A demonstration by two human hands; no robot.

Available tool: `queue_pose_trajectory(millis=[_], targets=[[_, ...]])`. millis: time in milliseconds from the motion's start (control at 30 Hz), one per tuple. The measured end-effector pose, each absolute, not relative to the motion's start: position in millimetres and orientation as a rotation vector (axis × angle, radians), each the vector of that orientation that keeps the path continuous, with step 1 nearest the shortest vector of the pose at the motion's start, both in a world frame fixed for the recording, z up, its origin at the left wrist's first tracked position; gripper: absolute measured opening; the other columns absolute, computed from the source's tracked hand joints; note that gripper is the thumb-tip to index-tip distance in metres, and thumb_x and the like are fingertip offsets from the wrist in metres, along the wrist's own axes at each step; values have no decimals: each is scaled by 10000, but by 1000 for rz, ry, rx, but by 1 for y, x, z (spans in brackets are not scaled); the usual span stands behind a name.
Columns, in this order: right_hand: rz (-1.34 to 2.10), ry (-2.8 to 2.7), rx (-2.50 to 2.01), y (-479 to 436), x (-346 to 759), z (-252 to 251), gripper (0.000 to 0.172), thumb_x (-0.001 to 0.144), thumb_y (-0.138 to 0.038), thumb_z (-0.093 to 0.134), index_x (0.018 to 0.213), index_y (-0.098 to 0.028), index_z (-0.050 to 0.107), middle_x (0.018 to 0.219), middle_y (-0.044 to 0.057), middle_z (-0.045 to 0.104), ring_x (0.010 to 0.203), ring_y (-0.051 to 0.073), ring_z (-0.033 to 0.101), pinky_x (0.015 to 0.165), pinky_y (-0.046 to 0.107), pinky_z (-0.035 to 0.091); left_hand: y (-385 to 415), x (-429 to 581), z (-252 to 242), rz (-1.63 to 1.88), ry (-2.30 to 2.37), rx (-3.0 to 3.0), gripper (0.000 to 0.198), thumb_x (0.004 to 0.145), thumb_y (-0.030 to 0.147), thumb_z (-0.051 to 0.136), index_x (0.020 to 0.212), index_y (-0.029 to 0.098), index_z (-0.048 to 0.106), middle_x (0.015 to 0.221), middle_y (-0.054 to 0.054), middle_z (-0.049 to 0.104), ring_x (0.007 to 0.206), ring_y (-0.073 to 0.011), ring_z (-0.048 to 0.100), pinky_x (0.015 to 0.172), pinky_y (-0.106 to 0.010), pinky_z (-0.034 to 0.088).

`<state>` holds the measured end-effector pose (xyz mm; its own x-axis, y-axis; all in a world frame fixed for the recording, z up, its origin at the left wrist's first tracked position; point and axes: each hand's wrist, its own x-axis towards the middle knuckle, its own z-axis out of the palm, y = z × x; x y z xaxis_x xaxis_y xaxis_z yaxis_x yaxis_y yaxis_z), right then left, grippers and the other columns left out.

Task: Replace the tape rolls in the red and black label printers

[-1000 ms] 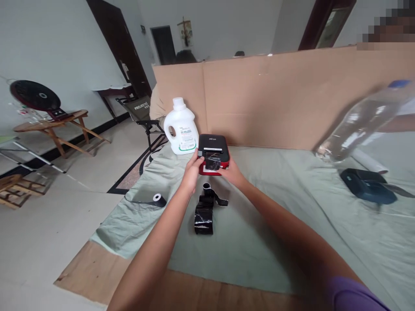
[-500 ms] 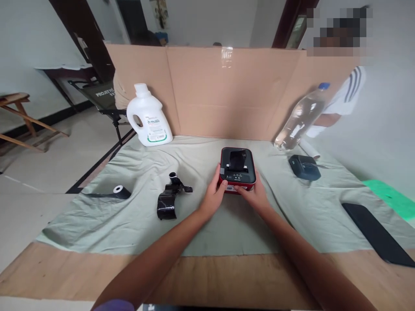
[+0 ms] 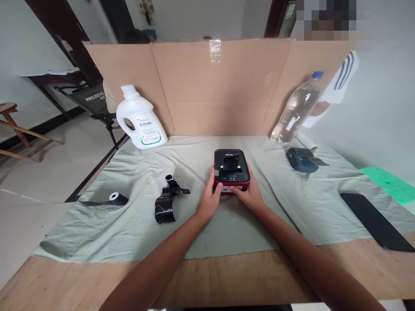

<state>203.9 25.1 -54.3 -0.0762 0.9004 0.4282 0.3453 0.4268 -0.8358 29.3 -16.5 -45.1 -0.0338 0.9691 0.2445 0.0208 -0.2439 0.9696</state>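
On the cloth in front of me sits a small red-and-black label printer, its black top facing up. A short glossy black strip sticks out of the slot in that top. My left hand is closed against the printer's left side, thumb at the front lower edge. On the other side, my right hand grips it, with its thumb across the white sticker on the front. To the left of my hands lie a curled black strip with a small core and a black roll, partly unrolled.
A white jug and a clear bottle stand against the cardboard screen. Rightward lie a dark device with a strip, a black phone-like slab and a green sheet. Another person stands behind.
The camera view has shifted slightly. Both hands keep hold of the printer, which stays at about the same spot. Lettering on its top now shows above the black strip.
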Motion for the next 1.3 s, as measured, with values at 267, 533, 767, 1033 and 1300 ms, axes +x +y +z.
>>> queue_pose_trajectory(millis=[267,533,767,1033,1300], targets=[[637,-1620,-1165,17,199,-54,1159,736,-490,817,1623,-202,129,1632,179,311,1484,352,357,1216,578,299,-17,29,-48,1445,1133,1413,713,1014,531,450,1625,303,163,1701,-16,172,1573,-211,148,1291,-378,159],[601,-1629,-1141,14,200,-50,1013,729,-469,821,1549,-205,288,1549,174,411,1437,347,411,1203,555,332,-19,27,-52,1517,1204,1438,495,1000,476,511,1439,249,491,1620,-81,385,1498,-248,365,1243,-422,316],[588,-1642,-1149,18,203,-51,853,717,-481,819,1421,-233,407,1394,145,512,1292,333,522,1121,532,424,-17,23,-53,1552,1264,1524,344,984,423,543,1260,220,575,1533,-118,476,1384,-253,501,1088,-400,491],[599,-1651,-1105,16,203,-51,854,717,-477,818,1412,-220,393,1384,150,514,1275,332,532,1113,530,432,-26,27,-57,1531,1435,1596,339,972,443,573,1231,231,626,1457,-104,578,1302,-261,588,1096,-422,494],[569,-1670,-1133,16,204,-50,844,713,-480,818,1407,-230,406,1376,143,518,1266,339,540,1107,531,436,-23,17,-49,1496,1447,1737,337,970,427,568,1238,229,621,1457,-103,574,1309,-257,578,1069,-405,508]])
